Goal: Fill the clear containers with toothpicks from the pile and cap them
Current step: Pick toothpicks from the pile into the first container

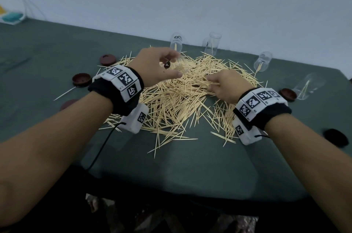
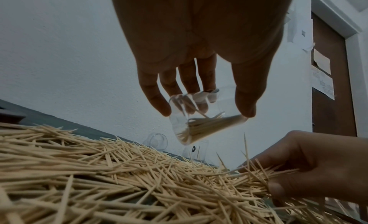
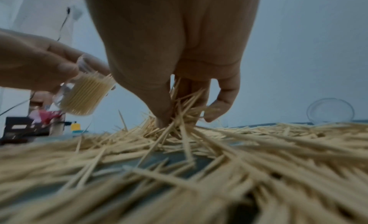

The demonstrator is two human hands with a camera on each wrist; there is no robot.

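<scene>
A partly filled clear container (image 1: 178, 65) is held tilted above the toothpick pile (image 1: 177, 99).

It is gripped between thumb and fingers of the left hand (image 1: 156, 65), a bundle of toothpicks inside. A clump from the pile is pinched in the curled fingers of the right hand (image 1: 226, 86). Four nearly empty containers (image 1: 212, 44) lie toward the upper right, brown caps (image 1: 81, 79) on the surface (image 1: 47, 51).

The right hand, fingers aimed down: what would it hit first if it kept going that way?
The right hand already pinches toothpicks in the toothpick pile. Straight down, it likely meets more toothpicks, then the green table.
</scene>
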